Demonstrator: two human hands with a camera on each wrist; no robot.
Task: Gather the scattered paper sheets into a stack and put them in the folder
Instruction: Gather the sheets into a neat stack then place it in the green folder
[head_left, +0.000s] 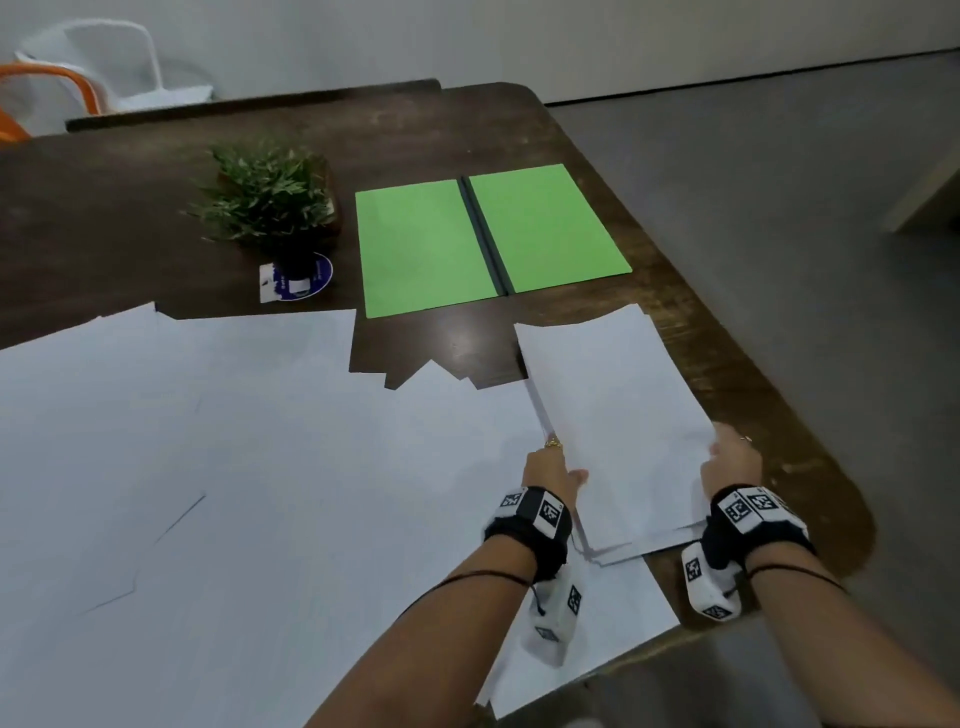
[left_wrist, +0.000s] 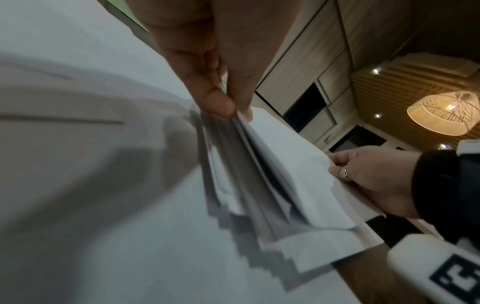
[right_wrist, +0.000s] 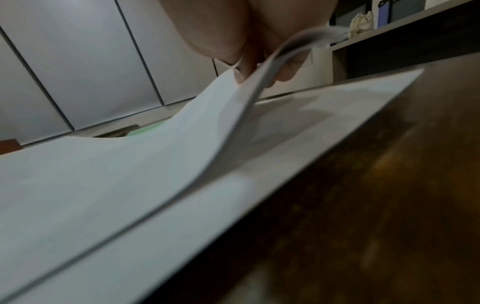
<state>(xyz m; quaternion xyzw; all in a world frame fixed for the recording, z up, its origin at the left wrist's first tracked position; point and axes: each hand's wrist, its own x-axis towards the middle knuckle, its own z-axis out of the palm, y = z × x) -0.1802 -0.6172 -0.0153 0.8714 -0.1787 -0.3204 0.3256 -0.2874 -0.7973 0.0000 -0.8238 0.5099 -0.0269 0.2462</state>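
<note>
A stack of white paper sheets (head_left: 618, 415) is held above the table's right side. My left hand (head_left: 553, 470) pinches its left edge, thumb on top; in the left wrist view the left hand (left_wrist: 226, 107) grips several fanned sheets (left_wrist: 272, 185). My right hand (head_left: 730, 465) grips the stack's right edge, and the right wrist view shows the right hand (right_wrist: 259, 67) curling the sheets (right_wrist: 155, 164) upward. An open green folder (head_left: 426, 244) with a dark spine lies flat beyond the stack. More loose sheets (head_left: 234, 467) cover the table's left and middle.
A small potted plant (head_left: 270, 197) stands left of the folder on a blue and white card (head_left: 296, 283). The dark wooden table (head_left: 727, 343) has its right edge close by the stack. A white chair (head_left: 104, 62) and an orange one (head_left: 52, 88) stand behind the table.
</note>
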